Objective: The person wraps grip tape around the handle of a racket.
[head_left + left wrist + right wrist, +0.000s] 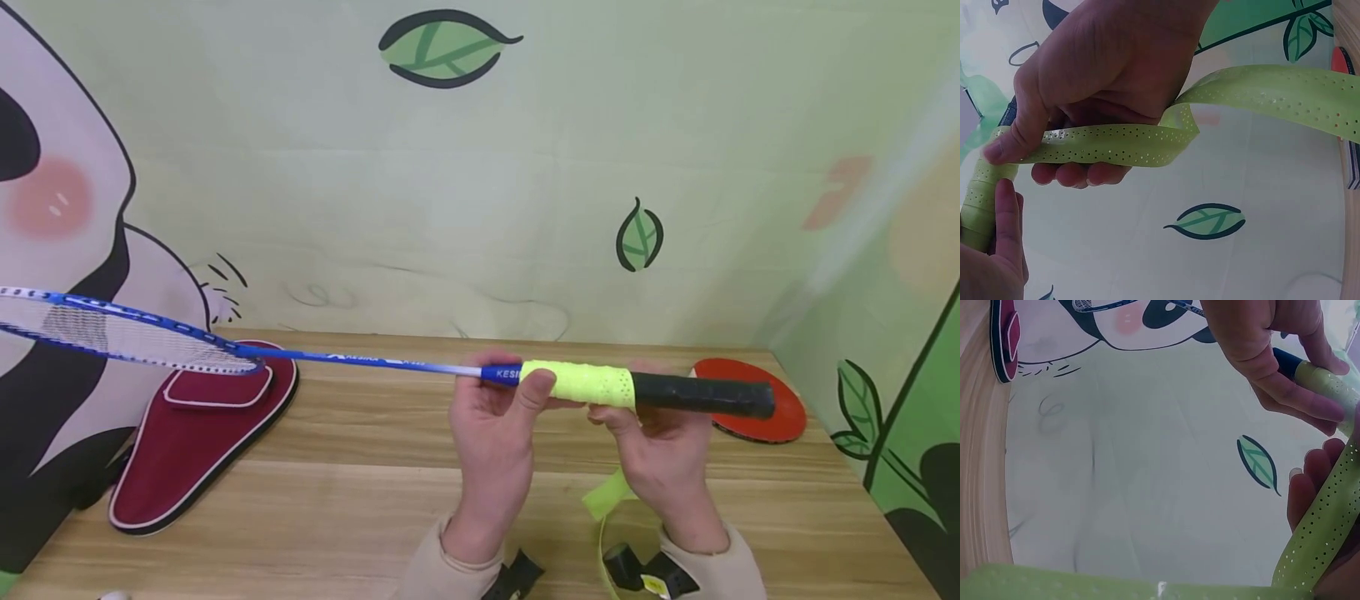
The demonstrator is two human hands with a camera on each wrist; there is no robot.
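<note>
A blue badminton racket (pixel 378 362) is held above the table, its strung head to the left and its black handle end to the right. Yellow-green perforated overgrip tape (pixel 588 385) wraps the part of the handle nearest the shaft. My left hand (pixel 491 442) grips the wrapped part near the blue cone, thumb on top. Farther along, my right hand (pixel 667 462) pinches the tape against the handle at the edge of the wrap. From there the loose tape strip (pixel 1104 145) runs across the right palm, folds over and trails away in the left wrist view.
A dark red racket-shaped case (pixel 202 450) lies on the left of the wooden table (pixel 352 500). A red table tennis bat (pixel 783 408) lies at the back right. Behind stands a wall with painted leaves (pixel 450 50) and a panda. Loose tape hangs below the right hand.
</note>
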